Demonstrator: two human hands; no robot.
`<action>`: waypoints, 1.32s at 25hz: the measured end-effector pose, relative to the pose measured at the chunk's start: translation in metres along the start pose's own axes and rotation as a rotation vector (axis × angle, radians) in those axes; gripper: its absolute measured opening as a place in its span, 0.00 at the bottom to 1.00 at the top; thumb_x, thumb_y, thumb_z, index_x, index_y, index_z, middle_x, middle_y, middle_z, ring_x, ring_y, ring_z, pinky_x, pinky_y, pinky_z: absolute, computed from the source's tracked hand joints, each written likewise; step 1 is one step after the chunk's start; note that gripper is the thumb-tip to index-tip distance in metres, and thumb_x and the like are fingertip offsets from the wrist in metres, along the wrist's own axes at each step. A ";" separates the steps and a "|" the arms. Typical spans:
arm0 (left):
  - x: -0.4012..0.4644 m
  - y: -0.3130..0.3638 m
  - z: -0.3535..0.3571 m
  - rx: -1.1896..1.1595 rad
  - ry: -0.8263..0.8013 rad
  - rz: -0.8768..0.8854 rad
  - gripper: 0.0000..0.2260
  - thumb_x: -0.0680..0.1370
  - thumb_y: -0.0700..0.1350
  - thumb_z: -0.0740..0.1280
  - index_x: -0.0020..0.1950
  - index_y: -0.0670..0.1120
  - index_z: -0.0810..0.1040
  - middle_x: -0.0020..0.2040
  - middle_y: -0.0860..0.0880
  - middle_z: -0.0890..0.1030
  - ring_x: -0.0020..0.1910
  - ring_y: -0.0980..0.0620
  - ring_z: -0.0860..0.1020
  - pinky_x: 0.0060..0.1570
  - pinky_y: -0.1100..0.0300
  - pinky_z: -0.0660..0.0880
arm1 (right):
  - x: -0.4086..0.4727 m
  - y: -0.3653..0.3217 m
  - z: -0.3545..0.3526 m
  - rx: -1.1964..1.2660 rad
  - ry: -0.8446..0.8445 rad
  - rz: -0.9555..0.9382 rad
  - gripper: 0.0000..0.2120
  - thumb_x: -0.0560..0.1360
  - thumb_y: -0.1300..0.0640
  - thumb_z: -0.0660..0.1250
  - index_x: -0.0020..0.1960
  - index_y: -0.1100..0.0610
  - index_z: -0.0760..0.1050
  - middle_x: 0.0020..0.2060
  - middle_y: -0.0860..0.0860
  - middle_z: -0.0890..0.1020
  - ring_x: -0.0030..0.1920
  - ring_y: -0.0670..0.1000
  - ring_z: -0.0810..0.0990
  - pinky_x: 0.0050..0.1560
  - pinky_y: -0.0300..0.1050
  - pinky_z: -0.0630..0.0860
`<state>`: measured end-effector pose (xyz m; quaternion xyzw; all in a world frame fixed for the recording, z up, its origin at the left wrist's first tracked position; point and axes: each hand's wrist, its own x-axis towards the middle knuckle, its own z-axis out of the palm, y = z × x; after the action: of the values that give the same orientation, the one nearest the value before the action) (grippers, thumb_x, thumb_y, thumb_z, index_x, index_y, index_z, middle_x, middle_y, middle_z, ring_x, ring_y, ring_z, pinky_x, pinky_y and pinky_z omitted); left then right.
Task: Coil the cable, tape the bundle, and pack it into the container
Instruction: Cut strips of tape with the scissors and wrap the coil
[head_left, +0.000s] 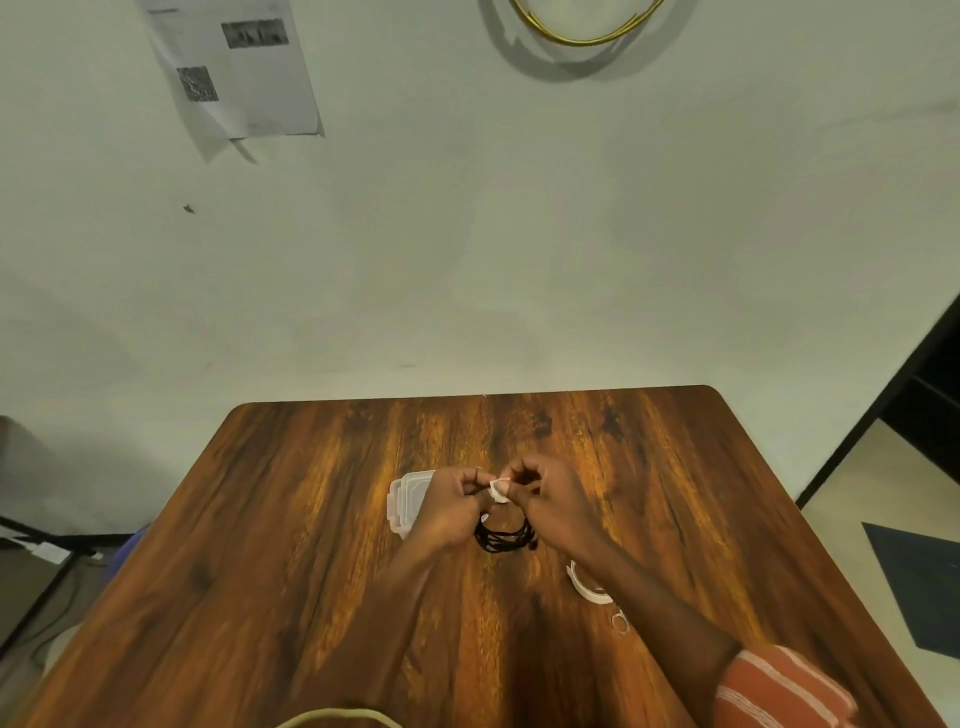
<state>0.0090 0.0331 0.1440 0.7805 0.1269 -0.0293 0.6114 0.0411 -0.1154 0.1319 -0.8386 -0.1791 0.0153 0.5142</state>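
**Both hands pinched on tape over the coil**

Your left hand (448, 506) and right hand (551, 506) meet at mid-surface, knuckles up. The fingers (519, 475) of your right hand are curled in narrow, tips pinched on a small white piece of tape (499, 490). Your left-hand fingers are also closed tight, pinching at the tape's left edge; whether they also grip the cable there, you cannot tell from this view.

The black cable (505, 536) hangs as a coiled bundle just below and between your hands, its lower loops near or on the wooden surface (311, 519); contact unclear.

The clear plastic container (408, 493) sits on the surface just left of the coil, partly hidden behind your left hand.

The white tape roll (586, 587) lies near-right of the coil, half covered by your right forearm. A small ring-shaped item (619, 621) lies just nearer than the roll; too small to identify.
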 end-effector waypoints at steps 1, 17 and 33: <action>-0.001 0.000 -0.001 0.012 -0.020 0.026 0.08 0.76 0.30 0.66 0.47 0.40 0.82 0.36 0.47 0.83 0.32 0.58 0.79 0.32 0.69 0.73 | 0.001 -0.002 0.001 0.050 -0.007 0.048 0.03 0.74 0.54 0.71 0.42 0.50 0.79 0.39 0.45 0.82 0.42 0.47 0.81 0.44 0.50 0.80; -0.004 0.007 0.004 -0.031 0.155 0.208 0.07 0.73 0.33 0.72 0.47 0.44 0.85 0.42 0.51 0.86 0.41 0.58 0.84 0.43 0.68 0.78 | 0.002 -0.007 0.004 0.399 0.195 0.042 0.06 0.77 0.62 0.69 0.49 0.53 0.74 0.32 0.51 0.80 0.33 0.52 0.82 0.38 0.55 0.84; -0.002 0.003 -0.004 0.058 0.362 0.623 0.07 0.71 0.31 0.73 0.44 0.41 0.86 0.41 0.50 0.84 0.41 0.54 0.83 0.42 0.62 0.80 | 0.022 -0.002 -0.007 0.232 -0.170 0.022 0.10 0.75 0.49 0.70 0.40 0.54 0.82 0.37 0.54 0.82 0.38 0.59 0.82 0.42 0.57 0.80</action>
<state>0.0075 0.0358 0.1482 0.7912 -0.0118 0.2937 0.5363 0.0624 -0.1135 0.1408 -0.7712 -0.2099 0.1125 0.5903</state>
